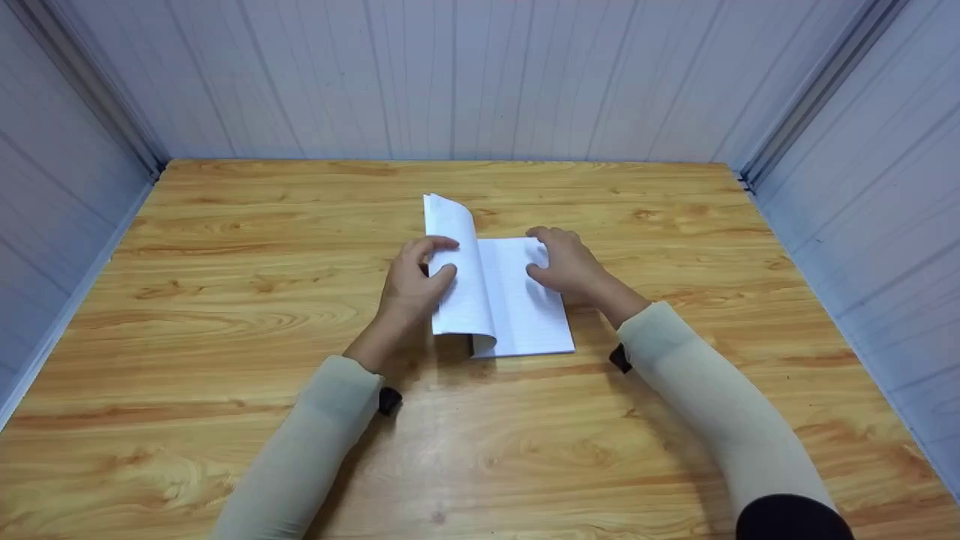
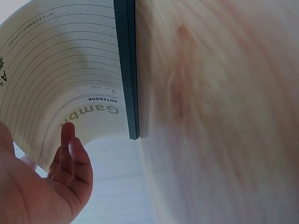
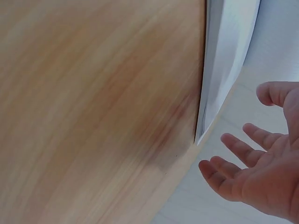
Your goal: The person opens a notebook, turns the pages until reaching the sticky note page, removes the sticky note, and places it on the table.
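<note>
A notebook (image 1: 529,319) lies open on the wooden table, its left cover and pages (image 1: 457,225) lifted and bowed over. My left hand (image 1: 409,281) grips this raised part at its left edge, thumb and index finger on the page side. Behind it, in the left wrist view, the other fingers curl near the printed cover (image 2: 84,60), lettered "NOTEBOOK". A dark spine (image 2: 126,70) runs beside the cover. My right hand (image 1: 574,262) is over the right page's outer edge, thumb and fingers spread apart. In the right wrist view its fingers hold nothing beside the page edge (image 3: 224,70).
The wood-grain table (image 1: 247,300) spreads around the notebook. Pale panelled walls (image 1: 480,82) stand along its back and both sides. Pale sleeves (image 1: 330,427) cover both forearms, with small black pieces (image 1: 389,401) at the wrists.
</note>
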Motion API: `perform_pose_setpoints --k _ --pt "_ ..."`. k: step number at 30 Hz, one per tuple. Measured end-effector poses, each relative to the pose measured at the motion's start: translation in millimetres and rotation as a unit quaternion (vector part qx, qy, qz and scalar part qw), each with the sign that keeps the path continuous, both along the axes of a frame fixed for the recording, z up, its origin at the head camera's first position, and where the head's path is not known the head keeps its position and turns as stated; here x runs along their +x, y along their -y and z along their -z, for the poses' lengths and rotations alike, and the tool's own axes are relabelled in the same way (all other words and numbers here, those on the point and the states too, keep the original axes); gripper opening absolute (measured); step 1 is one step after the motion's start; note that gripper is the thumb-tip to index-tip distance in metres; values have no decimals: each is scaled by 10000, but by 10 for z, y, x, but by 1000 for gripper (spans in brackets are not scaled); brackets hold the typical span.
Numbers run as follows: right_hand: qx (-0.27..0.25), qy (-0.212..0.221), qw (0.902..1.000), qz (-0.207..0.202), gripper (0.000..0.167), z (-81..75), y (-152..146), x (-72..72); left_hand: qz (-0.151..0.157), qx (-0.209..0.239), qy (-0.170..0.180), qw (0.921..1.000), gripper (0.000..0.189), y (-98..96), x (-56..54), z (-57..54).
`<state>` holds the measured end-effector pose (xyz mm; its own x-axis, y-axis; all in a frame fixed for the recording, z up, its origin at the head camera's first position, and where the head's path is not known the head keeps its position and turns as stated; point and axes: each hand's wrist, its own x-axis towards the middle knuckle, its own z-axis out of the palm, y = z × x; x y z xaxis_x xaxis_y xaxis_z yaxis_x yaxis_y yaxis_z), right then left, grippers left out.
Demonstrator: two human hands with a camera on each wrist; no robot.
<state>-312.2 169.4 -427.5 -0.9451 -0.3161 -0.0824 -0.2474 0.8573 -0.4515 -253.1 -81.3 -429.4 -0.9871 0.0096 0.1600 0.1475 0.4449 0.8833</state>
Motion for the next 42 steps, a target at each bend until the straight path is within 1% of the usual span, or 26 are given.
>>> perform_pose_setpoints --k 2,5,11,14,18,25,33,42 --pt "199 47 9998 -62 64 8 -12 -20 12 22 26 10000 30 0 7 -1" --pt "456 220 9987 -67 69 25 -23 -38 33 84 173 9998 28 -3 19 -9" --pt "789 546 9954 78 75 90 -30 -45 107 280 325 9990 28 -5 31 -5" --pt "839 647 9943 126 77 123 -35 -43 166 379 404 9983 28 -3 42 0" --pt "797 731 9940 172 79 143 -39 -43 170 397 453 9980 27 -2 47 1" --pt "668 639 9956 151 80 154 -40 -57 193 422 440 9980 25 -1 35 7" --pt "642 450 9969 72 79 176 -11 -75 113 219 262 9994 25 -1 28 7" --pt "350 250 9990 117 75 166 31 -79 124 310 422 9986 24 7 28 6"
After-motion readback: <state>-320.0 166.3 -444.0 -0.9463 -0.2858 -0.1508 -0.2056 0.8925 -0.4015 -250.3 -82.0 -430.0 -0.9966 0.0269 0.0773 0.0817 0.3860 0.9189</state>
